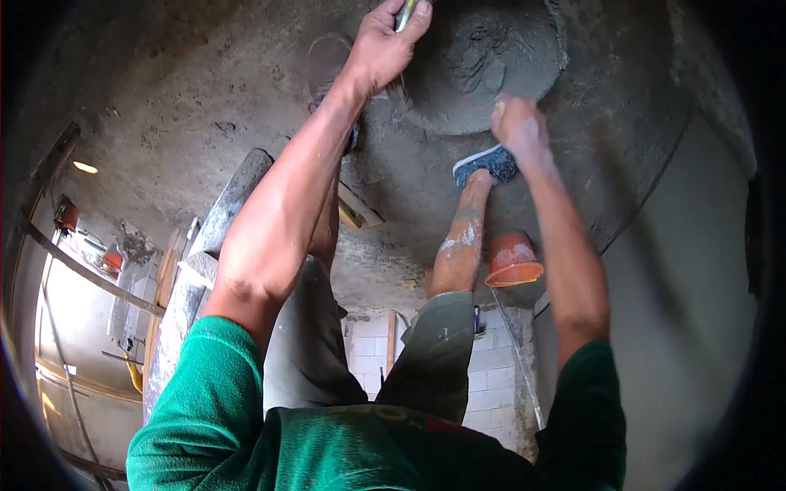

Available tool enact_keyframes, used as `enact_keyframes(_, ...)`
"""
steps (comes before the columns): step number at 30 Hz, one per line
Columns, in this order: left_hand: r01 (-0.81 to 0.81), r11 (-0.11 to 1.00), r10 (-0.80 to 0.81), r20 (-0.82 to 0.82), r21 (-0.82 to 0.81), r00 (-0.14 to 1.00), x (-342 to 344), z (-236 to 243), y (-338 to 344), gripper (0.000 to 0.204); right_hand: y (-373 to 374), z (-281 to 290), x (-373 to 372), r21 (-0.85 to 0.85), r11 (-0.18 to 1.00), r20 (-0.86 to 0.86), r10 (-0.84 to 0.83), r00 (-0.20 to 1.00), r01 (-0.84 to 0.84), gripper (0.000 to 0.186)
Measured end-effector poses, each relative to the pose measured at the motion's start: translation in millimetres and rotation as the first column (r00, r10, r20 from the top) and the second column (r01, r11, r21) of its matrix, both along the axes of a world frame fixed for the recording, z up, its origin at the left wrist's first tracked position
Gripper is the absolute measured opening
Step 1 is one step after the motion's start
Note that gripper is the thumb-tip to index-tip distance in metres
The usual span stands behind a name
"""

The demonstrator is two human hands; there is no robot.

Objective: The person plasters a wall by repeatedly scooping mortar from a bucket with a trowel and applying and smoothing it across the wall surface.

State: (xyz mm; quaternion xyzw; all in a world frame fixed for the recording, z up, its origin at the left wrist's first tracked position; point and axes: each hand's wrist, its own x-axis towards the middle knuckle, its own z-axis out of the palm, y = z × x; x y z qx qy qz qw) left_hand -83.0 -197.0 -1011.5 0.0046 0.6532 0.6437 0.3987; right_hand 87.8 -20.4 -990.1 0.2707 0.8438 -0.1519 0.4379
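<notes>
My left hand [383,47] is closed around a slim handle [404,15] with yellow and pale parts, at the top of the view. The rest of that tool is mostly hidden by the hand and the frame edge. Just right of it lies a round mass of wet grey mortar [450,102], its middle churned and lumpy. Over its near right edge is my right hand [522,131], fingers curled in and slightly blurred, with pale smears on the wrist. What it grips is too unclear to name.
An orange bucket [513,259] sits by my right leg. My shoe [485,164] is close to the mortar's near edge. A mortar-smeared pole or pipe [233,192] and wooden pieces stand at left. A small wooden piece [359,206] lies between my legs. A smooth grey wall [655,327] rises at right.
</notes>
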Motion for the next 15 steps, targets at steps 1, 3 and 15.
enact_keyframes(1, -0.016, 1.0, 0.016, 0.01, 0.002, 1.0, -1, 6, 1, 0.027, -17, 1, 0, -0.063, 0.993, -0.082, -0.106, 0.991, 0.101, 0.032)
enact_keyframes(3, -0.018, 1.0, 0.018, 0.032, -0.006, 0.999, 7, 14, 2, 0.028, -47, -13, 1, -0.138, 0.968, -0.143, -0.23, 0.963, 0.211, 0.035)
enact_keyframes(15, -0.004, 0.948, 0.008, 0.013, -0.318, 1.0, -42, -14, -9, 0.065, 7, 56, 15, -0.3, 0.93, -0.821, -0.364, 0.439, 0.21, 0.028)
